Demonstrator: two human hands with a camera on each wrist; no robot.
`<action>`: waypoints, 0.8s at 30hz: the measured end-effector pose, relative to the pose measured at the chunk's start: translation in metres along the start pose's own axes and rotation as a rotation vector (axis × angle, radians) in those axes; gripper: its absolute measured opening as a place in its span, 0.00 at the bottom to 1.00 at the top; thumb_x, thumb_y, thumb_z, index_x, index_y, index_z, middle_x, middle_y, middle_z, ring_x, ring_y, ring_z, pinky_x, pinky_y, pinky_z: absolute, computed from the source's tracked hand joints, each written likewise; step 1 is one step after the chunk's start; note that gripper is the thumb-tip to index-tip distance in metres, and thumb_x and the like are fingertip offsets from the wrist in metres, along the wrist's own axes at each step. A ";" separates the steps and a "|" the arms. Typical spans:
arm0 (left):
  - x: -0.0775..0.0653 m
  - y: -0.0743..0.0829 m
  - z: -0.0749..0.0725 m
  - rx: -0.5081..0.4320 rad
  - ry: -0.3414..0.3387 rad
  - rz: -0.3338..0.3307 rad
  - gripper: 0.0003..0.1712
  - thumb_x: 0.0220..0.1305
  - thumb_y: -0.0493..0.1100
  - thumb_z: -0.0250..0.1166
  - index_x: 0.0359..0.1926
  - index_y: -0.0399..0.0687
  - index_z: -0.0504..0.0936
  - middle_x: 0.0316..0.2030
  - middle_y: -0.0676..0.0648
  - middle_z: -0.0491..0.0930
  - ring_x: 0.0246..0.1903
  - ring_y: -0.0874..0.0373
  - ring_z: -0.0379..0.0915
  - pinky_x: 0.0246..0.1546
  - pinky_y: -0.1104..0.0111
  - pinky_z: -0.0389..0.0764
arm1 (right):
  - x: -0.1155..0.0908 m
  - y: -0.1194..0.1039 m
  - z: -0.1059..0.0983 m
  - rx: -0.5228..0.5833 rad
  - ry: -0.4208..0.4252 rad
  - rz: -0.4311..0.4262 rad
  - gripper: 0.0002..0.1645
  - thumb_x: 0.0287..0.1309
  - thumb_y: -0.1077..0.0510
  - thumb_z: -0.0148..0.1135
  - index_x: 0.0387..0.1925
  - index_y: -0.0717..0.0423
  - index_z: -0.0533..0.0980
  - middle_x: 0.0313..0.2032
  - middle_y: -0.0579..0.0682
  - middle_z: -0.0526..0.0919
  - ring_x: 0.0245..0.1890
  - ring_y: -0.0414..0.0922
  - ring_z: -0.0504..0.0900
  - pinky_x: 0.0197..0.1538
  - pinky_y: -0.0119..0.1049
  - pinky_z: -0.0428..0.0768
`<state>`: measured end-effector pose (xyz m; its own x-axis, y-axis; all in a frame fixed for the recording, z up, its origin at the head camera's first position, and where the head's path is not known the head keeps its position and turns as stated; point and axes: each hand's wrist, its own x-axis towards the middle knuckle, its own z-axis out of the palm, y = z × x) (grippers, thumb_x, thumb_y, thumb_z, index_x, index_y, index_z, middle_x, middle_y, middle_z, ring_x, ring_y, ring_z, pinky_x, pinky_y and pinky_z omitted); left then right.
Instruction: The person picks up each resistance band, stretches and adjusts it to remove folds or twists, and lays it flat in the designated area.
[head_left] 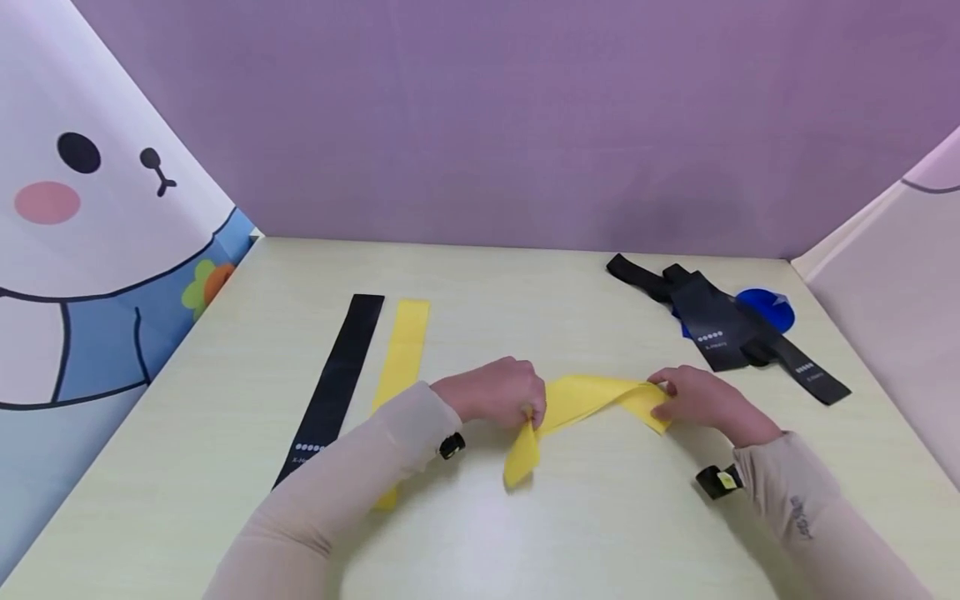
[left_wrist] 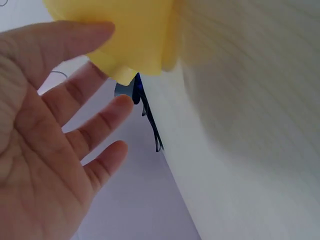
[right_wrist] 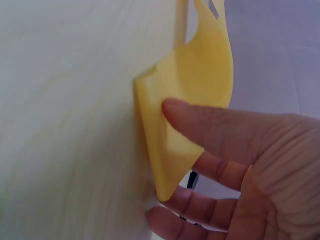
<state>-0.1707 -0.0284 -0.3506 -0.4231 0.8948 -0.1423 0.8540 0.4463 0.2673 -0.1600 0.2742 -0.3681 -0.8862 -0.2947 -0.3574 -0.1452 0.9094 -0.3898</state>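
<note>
Two hands (head_left: 491,392) (head_left: 701,400) hold a yellow strip (head_left: 588,396) over a pale table (head_left: 585,550).

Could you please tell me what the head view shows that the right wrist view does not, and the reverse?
Only the head view: the left hand gripping the held yellow strip, a flat yellow strip, a black strip and, at the far right, something blue.

Only the right wrist view: a close look at the inner side of the fingers of the right hand.

Both: the right hand pinching the held yellow strip, and the pale table.
</note>
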 end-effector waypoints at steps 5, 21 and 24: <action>-0.010 -0.011 0.002 -0.080 -0.010 -0.049 0.19 0.54 0.23 0.59 0.30 0.51 0.88 0.37 0.56 0.83 0.43 0.59 0.73 0.54 0.68 0.68 | 0.005 -0.004 0.000 -0.003 -0.021 0.040 0.21 0.54 0.57 0.65 0.45 0.68 0.76 0.36 0.58 0.80 0.32 0.49 0.75 0.38 0.46 0.76; -0.010 -0.010 0.000 -0.251 0.039 -0.234 0.20 0.70 0.47 0.54 0.60 0.50 0.75 0.57 0.51 0.76 0.53 0.57 0.73 0.57 0.63 0.70 | -0.007 -0.021 -0.024 0.229 0.096 -0.079 0.08 0.63 0.57 0.59 0.35 0.60 0.76 0.23 0.45 0.71 0.28 0.44 0.69 0.33 0.37 0.66; 0.003 0.001 -0.009 -0.234 0.151 -0.224 0.27 0.69 0.51 0.56 0.65 0.48 0.70 0.60 0.49 0.73 0.52 0.57 0.73 0.58 0.63 0.68 | -0.013 -0.037 -0.034 0.210 0.144 -0.150 0.07 0.63 0.58 0.60 0.35 0.60 0.78 0.23 0.45 0.72 0.27 0.44 0.70 0.33 0.37 0.68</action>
<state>-0.1734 -0.0253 -0.3424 -0.6470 0.7578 -0.0843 0.6498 0.6059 0.4589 -0.1579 0.2544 -0.3205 -0.9175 -0.3624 -0.1641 -0.1982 0.7740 -0.6014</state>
